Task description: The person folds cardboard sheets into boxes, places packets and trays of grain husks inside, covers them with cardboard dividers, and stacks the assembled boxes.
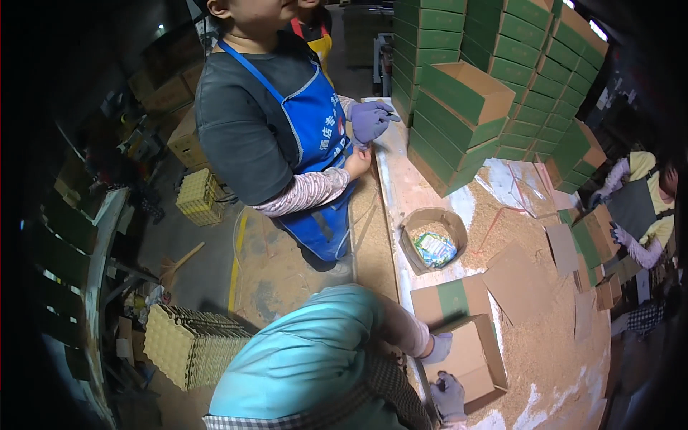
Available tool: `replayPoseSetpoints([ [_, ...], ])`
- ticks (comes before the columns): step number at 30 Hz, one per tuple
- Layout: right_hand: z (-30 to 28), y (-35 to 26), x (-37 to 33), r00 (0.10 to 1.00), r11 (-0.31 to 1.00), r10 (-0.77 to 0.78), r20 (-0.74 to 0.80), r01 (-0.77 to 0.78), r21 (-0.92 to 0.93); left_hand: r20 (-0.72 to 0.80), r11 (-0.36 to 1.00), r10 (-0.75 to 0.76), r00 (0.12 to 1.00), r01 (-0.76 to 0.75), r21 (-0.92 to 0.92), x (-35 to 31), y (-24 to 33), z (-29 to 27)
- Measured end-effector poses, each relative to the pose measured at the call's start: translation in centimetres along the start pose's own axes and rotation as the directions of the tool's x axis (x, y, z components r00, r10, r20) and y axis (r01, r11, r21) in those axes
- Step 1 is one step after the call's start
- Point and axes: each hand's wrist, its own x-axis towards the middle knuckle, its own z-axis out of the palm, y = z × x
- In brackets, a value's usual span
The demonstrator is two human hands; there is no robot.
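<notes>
An open cardboard box [484, 351] lies on the work table at the lower right, a flap with a green band [451, 299] folded out on its far side. Wearing a grey-purple glove, my left hand [438, 348] rests at the near left part of the box, its visible fingers laid against the cardboard. My right hand [448, 396], gloved alike, is at the near edge with its fingers curled; whatever they hold is hidden. Beyond the box stands a round brown container [412, 247] with colourful printed packets or labels [434, 248] inside.
Sawdust-like material [552, 304] and loose cardboard sheets [519, 283] cover the table. Tall stacks of green boxes [459, 136] rise at the far side. A co-worker in a blue apron [315, 129] stands ahead; another person [638, 208] works at right. Egg trays [193, 347] sit at left.
</notes>
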Motion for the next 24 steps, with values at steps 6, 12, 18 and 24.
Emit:
replayPoseSetpoints([
  [6,-0.6,-3.1,-5.2,0.446,0.457,0.717,-0.535,0.279,0.845,-0.843,0.999,-0.017,0.537,-0.019,-0.032,-5.8,-4.5,-4.3],
  [12,0.3,6.0,-4.6,0.93,0.934,0.347,-0.118,-0.331,0.137,0.259,0.171,-0.308,0.916,0.321,-0.932,-5.7,-4.8,-1.5],
  [18,4.7,8.6,-5.2,0.622,0.854,0.492,-0.608,-0.21,0.476,0.054,0.127,-0.594,0.803,0.16,-0.979,-5.1,-4.5,3.2],
  [24,-2.4,1.4,2.7,0.792,-0.176,0.566,-0.227,0.385,0.906,-0.203,0.323,-0.301,0.932,-0.101,-0.941,-9.3,-20.0,-8.8],
])
